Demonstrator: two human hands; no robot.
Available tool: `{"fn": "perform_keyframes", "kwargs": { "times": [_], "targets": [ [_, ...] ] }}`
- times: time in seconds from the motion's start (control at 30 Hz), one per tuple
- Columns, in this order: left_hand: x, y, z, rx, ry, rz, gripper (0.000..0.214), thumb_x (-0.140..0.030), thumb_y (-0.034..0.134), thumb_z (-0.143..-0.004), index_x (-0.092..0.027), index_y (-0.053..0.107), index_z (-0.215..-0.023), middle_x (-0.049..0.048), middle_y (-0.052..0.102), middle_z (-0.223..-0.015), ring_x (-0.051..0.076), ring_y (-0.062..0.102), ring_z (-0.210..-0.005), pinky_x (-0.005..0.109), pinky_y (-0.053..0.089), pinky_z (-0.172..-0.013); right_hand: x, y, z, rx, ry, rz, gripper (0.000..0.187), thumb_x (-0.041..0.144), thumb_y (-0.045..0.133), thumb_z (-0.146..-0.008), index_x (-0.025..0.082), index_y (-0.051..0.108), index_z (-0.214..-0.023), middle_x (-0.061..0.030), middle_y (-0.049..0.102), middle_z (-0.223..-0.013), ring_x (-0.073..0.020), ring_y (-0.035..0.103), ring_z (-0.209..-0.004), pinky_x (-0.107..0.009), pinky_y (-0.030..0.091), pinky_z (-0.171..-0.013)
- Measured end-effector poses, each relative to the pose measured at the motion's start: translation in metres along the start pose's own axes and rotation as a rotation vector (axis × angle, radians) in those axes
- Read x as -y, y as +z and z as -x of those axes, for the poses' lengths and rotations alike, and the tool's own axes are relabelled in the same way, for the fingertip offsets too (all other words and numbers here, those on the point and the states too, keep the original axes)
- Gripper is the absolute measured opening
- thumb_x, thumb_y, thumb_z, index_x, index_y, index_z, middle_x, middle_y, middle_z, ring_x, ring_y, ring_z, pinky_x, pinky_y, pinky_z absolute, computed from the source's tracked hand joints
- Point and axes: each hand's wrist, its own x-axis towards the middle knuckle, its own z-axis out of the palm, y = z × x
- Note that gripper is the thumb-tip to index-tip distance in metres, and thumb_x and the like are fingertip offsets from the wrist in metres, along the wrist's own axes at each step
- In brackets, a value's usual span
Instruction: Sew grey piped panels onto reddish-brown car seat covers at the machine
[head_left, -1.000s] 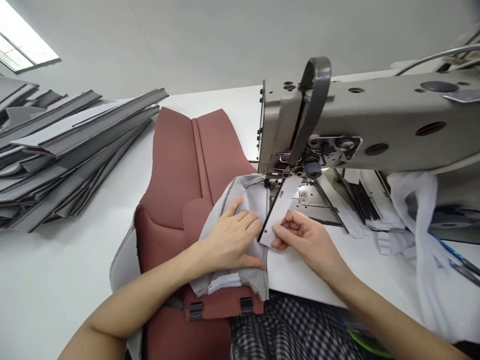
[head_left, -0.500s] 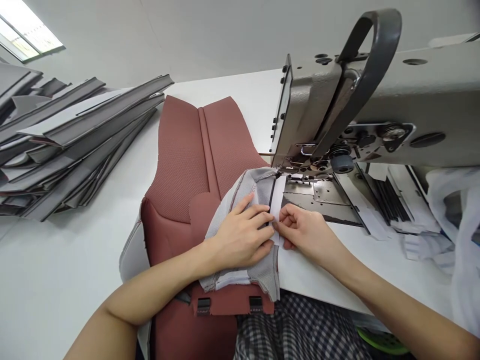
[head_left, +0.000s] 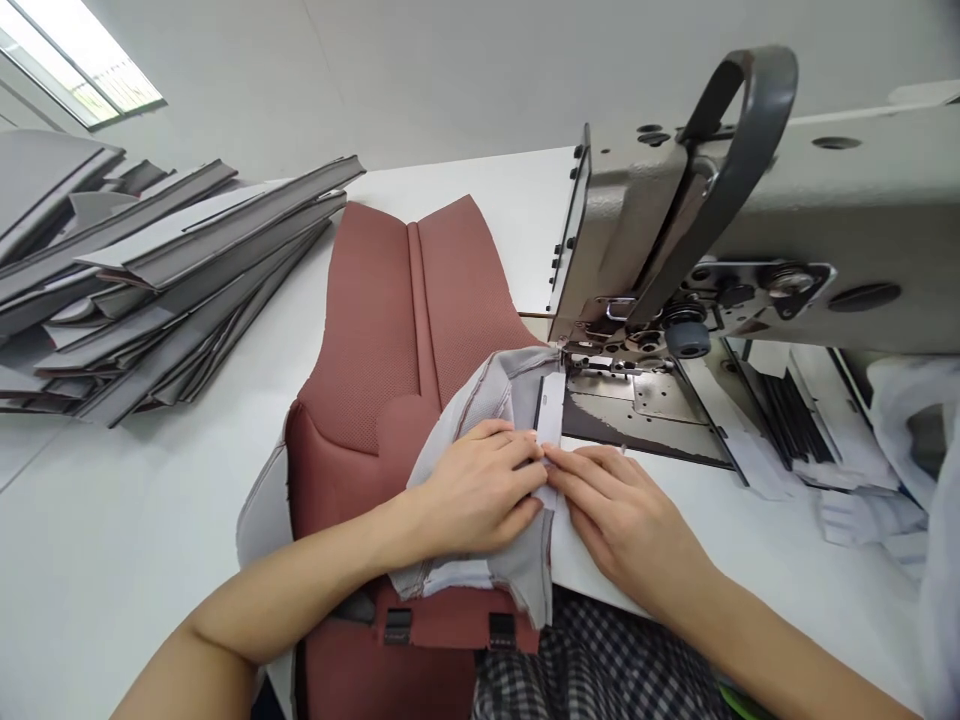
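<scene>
A red-brown seat cover [head_left: 382, 330] lies on the white table [head_left: 135, 520], with its grey lining [head_left: 487, 400] folded up at the near edge. My left hand [head_left: 480, 490] presses flat on that grey lining, fingers stretched toward the seam. My right hand [head_left: 611, 505] lies flat beside it, fingertips on a narrow white strip [head_left: 550, 415] that runs up to the presser foot [head_left: 581, 362] of the grey sewing machine [head_left: 750, 210]. The fingertips of both hands meet at the strip's edge.
A stack of long grey and white panels [head_left: 150, 270] lies at the left of the table. White fabric strips and scraps [head_left: 862, 480] sit at the right under the machine arm. Checked cloth [head_left: 600, 670] covers my lap below the table edge.
The white strip has swung from a slant to lie along the lining's edge. My right hand has gone from a pinch on it to lying flat; the left hand stays pressed on the lining.
</scene>
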Motion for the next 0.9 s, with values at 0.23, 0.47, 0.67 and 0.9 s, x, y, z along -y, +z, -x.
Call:
{"fn": "perform_keyframes", "kwargs": {
  "times": [0.23,0.47,0.67,0.9],
  "targets": [
    [0.028,-0.026,-0.041,0.035,0.045,-0.141,0.027,-0.028,0.049,-0.096,-0.015,0.064,-0.114,0.0097,0.064,-0.129,0.026,0.06,-0.116,0.043,0.042,-0.108,0.003,0.001,0.002,0.013,-0.026,0.062,0.032,0.008,0.048,-0.093,0.01,0.068,-0.117,-0.0095,0.066,-0.13,-0.0266,0.057,-0.101,-0.042,0.053,-0.082],
    [0.048,0.013,-0.043,-0.124,-0.018,-0.149,0.033,-0.039,0.049,-0.098,-0.018,0.061,-0.121,0.0067,0.058,-0.139,0.025,0.051,-0.131,0.045,0.033,-0.117,-0.003,-0.001,0.0,0.01,-0.028,-0.014,0.031,0.005,0.049,-0.091,0.011,0.07,-0.113,-0.0085,0.066,-0.129,-0.0291,0.053,-0.116,-0.044,0.053,-0.092],
    [0.043,0.013,-0.054,-0.126,-0.082,-0.076,0.023,-0.032,0.057,-0.089,-0.017,0.066,-0.105,0.0066,0.066,-0.124,0.024,0.061,-0.115,0.041,0.043,-0.108,-0.01,0.0,0.001,0.016,-0.053,-0.039,0.033,0.002,0.049,-0.091,0.01,0.069,-0.116,-0.0094,0.065,-0.13,-0.0307,0.051,-0.124,-0.045,0.053,-0.098],
    [0.044,0.012,-0.069,-0.125,-0.114,-0.059,0.024,-0.029,0.059,-0.088,-0.016,0.067,-0.106,0.0076,0.068,-0.12,0.025,0.063,-0.11,0.04,0.044,-0.105,-0.027,0.0,-0.003,0.012,-0.101,-0.017,0.03,0.004,0.049,-0.092,0.01,0.07,-0.113,-0.0098,0.066,-0.128,-0.0311,0.052,-0.124,-0.047,0.051,-0.101]
  ]
}}
